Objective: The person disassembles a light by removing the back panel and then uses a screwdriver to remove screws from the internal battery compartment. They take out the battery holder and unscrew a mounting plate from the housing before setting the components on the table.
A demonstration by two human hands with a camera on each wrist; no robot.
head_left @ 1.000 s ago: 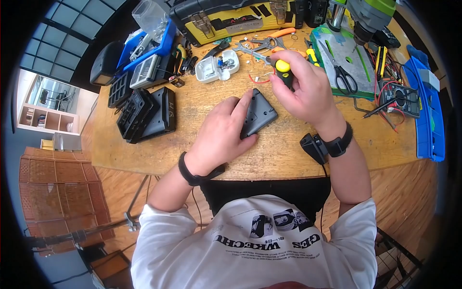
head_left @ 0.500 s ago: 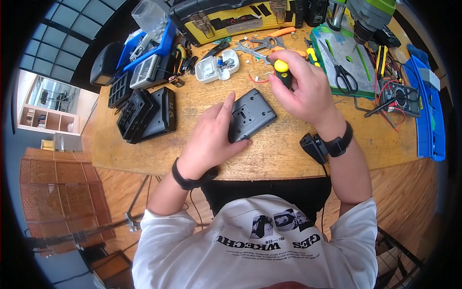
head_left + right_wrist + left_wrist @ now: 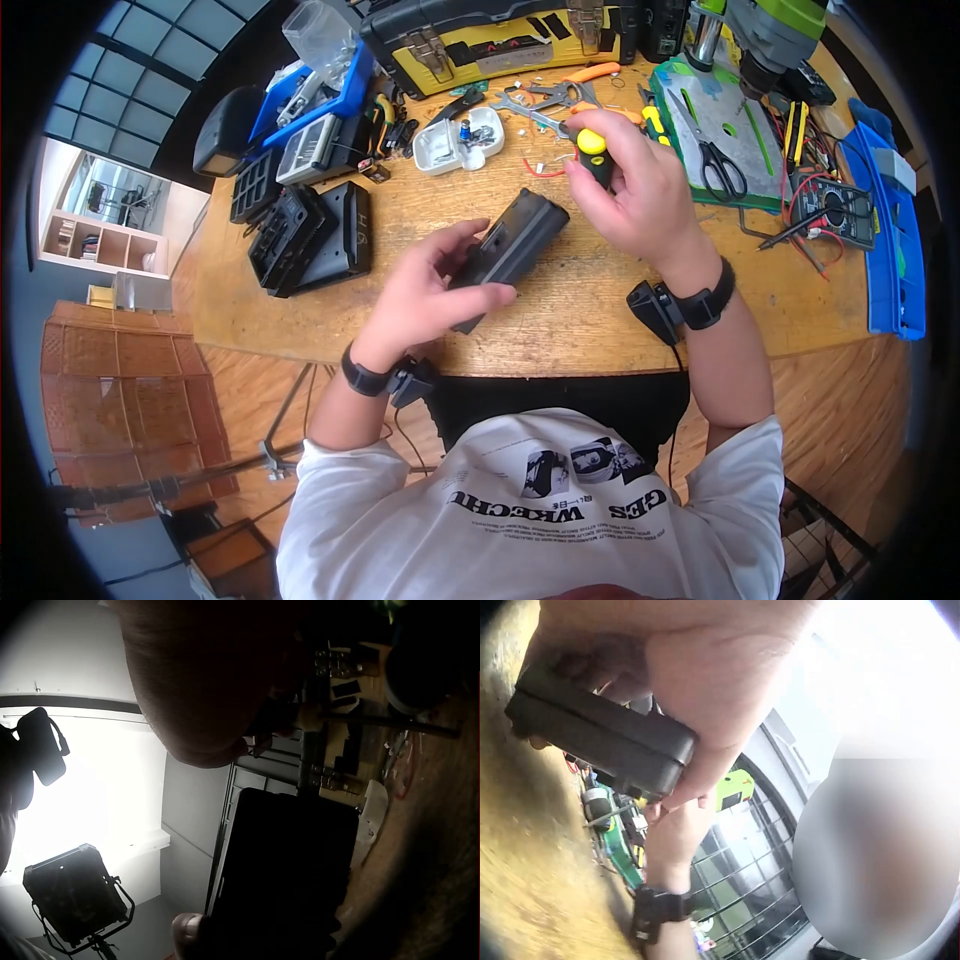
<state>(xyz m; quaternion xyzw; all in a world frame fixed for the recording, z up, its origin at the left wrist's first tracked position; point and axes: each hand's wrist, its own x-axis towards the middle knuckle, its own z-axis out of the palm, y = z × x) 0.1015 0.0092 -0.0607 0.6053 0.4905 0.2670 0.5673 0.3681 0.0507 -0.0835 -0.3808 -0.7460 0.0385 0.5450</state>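
My left hand [image 3: 425, 285] grips a dark grey plastic device casing [image 3: 520, 235], thumb along its near side. The casing is tipped up over the wooden table, with its narrow side turned upward. In the left wrist view the seam along the edge of the casing [image 3: 604, 735] shows. My right hand [image 3: 645, 190], just right of the casing, holds a screwdriver [image 3: 592, 145] with a yellow and black handle. Its thin shaft [image 3: 390, 724] sticks out in the right wrist view, apart from the casing.
Black housings [image 3: 345, 240] lie stacked at the left. Behind the hands are a small white box [image 3: 450, 150] of parts, pliers, and a yellow-black toolbox [image 3: 490, 50]. At the right are scissors [image 3: 722, 170], a drill press base [image 3: 715, 130], a multimeter [image 3: 840, 210] and a blue tray [image 3: 890, 270].
The casing lay flat with its screw-holed back up; my left hand has drawn it toward the left and tipped it up. The right hand with the screwdriver has stayed nearly still.
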